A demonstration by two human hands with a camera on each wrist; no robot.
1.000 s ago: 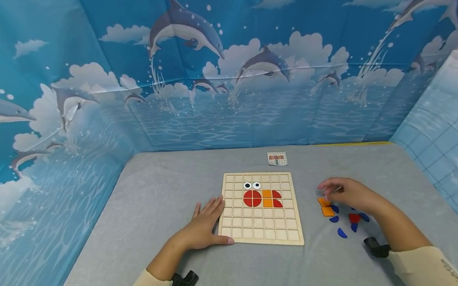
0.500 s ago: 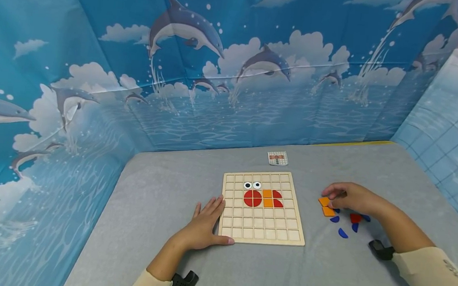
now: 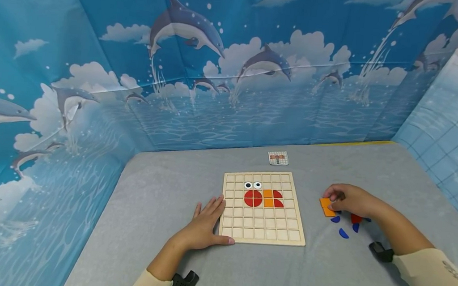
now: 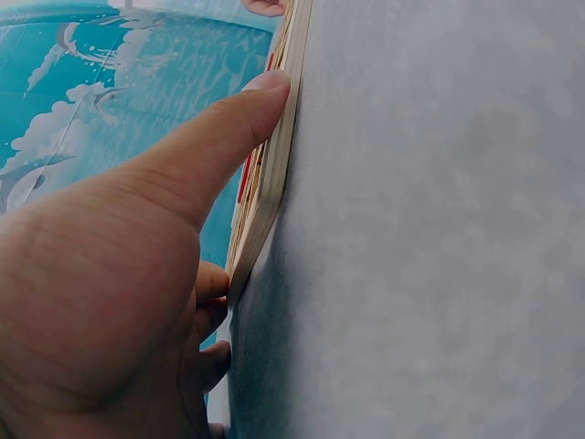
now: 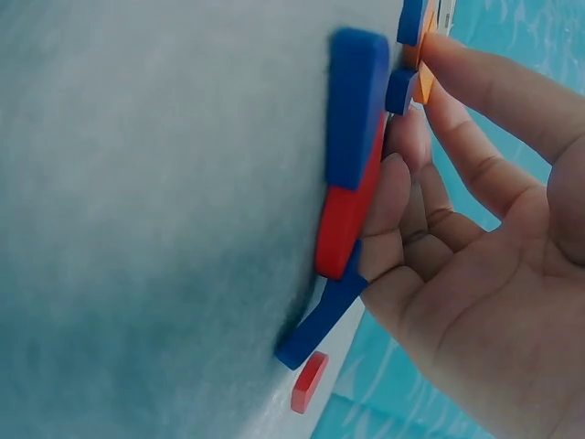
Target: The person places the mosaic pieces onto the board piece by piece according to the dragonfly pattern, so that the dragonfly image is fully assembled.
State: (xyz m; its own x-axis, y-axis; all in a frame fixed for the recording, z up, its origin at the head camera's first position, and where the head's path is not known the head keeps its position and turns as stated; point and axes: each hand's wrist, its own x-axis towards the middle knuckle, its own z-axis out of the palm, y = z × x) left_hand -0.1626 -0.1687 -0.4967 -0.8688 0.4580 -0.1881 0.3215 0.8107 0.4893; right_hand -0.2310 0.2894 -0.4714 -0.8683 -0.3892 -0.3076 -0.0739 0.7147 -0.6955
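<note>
A wooden grid board (image 3: 259, 226) lies on the grey cloth, bearing red quarter-circle tiles (image 3: 253, 198), orange tiles (image 3: 268, 198) and two eye tiles (image 3: 252, 185). My left hand (image 3: 203, 228) rests at its left side, fingers outstretched, thumb (image 4: 267, 91) along the near edge. To the right of the board, my right hand (image 3: 351, 200) pinches two loose orange square tiles (image 3: 327, 207) between thumb (image 5: 457, 59) and fingers, their edges lined up. Beneath and beside this hand lie blue half-round tiles (image 3: 343, 233) and a red tile (image 3: 355, 218); some are partly hidden.
A small printed pattern card (image 3: 278, 158) lies behind the board. A curtain with dolphins (image 3: 199, 113) rises at the table's back and sides. In the right wrist view, another red piece (image 5: 309, 382) lies beyond the blue ones.
My right hand has moved slightly right and down, and its thumb and fingers have closed on the orange squares. These now sit flush instead of staggered. The left hand stays put.
</note>
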